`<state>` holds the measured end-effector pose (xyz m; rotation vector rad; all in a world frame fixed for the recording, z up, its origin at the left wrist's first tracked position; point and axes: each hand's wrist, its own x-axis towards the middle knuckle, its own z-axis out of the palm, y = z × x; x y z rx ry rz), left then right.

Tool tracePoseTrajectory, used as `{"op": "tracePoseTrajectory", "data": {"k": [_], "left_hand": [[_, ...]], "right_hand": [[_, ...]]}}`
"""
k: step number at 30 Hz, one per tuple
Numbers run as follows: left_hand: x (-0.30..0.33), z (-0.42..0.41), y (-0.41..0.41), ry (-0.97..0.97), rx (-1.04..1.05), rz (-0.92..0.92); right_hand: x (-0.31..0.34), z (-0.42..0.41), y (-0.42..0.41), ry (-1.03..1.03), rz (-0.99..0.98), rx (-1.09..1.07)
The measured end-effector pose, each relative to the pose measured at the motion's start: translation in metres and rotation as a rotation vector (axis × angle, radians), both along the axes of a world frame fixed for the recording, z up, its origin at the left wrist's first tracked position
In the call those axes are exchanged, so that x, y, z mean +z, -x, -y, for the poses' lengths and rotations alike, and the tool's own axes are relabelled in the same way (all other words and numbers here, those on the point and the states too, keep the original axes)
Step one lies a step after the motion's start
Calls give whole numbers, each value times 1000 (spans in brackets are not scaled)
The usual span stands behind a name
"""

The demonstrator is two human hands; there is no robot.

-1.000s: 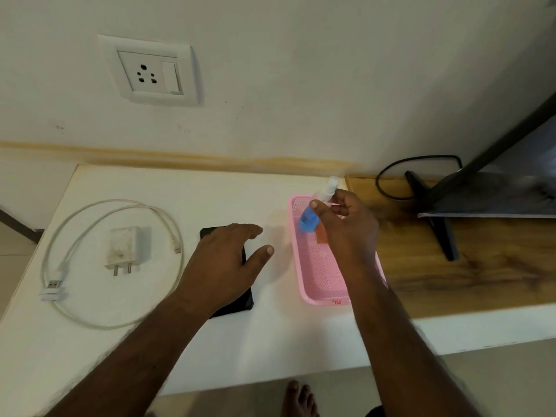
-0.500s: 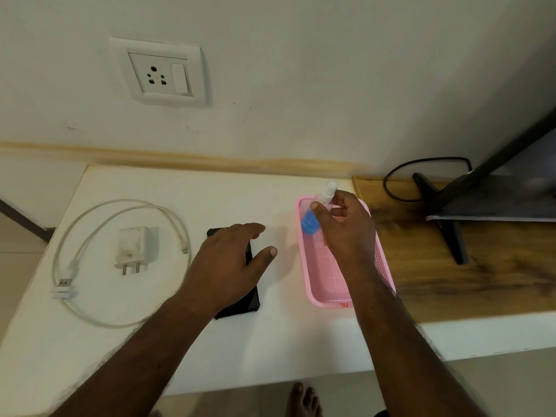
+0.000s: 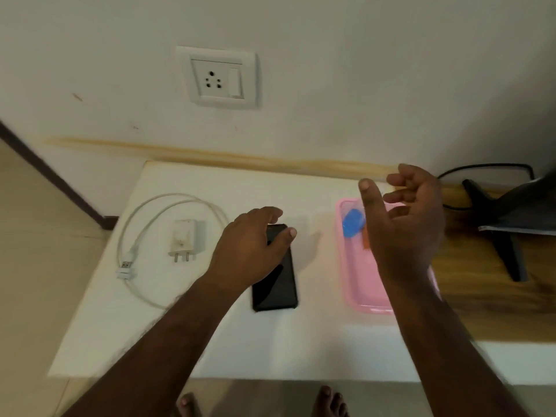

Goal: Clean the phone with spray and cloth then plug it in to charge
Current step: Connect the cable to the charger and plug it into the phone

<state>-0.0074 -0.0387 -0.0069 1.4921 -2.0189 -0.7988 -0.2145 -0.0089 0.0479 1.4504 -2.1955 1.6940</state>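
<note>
Right hand (image 3: 403,224) is raised above the pink tray (image 3: 361,296), fingers loosely spread and half curled, holding nothing. It hides most of the tray's middle and far right side. Directly left of its thumb, the blue spray bottle (image 3: 353,226) lies in the tray's far end; only the blue body shows and the top is too blurred to make out. An orange strip (image 3: 366,239) peeks out under the heel of the thumb, probably the cloth, can't confirm.

Left hand (image 3: 251,248) sits left of the right one, palm down on the black phone (image 3: 275,284), fingers curled over its far end and thumb along its right edge. It covers the phone's upper half; the near half shows, screen dark. The phone lies flat on the white tabletop (image 3: 210,341), just left of the tray, not touching it.

Left of the left hand: white charger adapter (image 3: 184,236), pins pointing toward the near edge, ringed by a looped white USB cable (image 3: 144,224) with its plug at the near left. Neither is connected to the phone.

Beyond both hands, on the wall: white socket with switch (image 3: 218,78).

Right of the right hand: wooden surface (image 3: 493,296), black stand (image 3: 496,230) and dark cable (image 3: 481,167), both cut off by the frame edge. Bare toes (image 3: 328,400) at the bottom, partly cropped.
</note>
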Motion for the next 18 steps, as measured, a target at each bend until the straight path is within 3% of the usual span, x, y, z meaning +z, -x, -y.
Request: {"op": "tracePoseTrajectory", "data": {"k": [4, 10, 14, 18], "left_hand": [[10, 18, -41, -40, 170, -5], [8, 40, -127, -185, 363, 157], [-7, 38, -163, -330, 412, 278], [-15, 35, -183, -303, 480, 360]], "right_hand": [[1, -12, -45, -24, -16, 199], [-30, -23, -85, -334, -86, 528], [-49, -24, -102, -456, -146, 567], [-62, -9, -127, -590, -171, 590]]}}
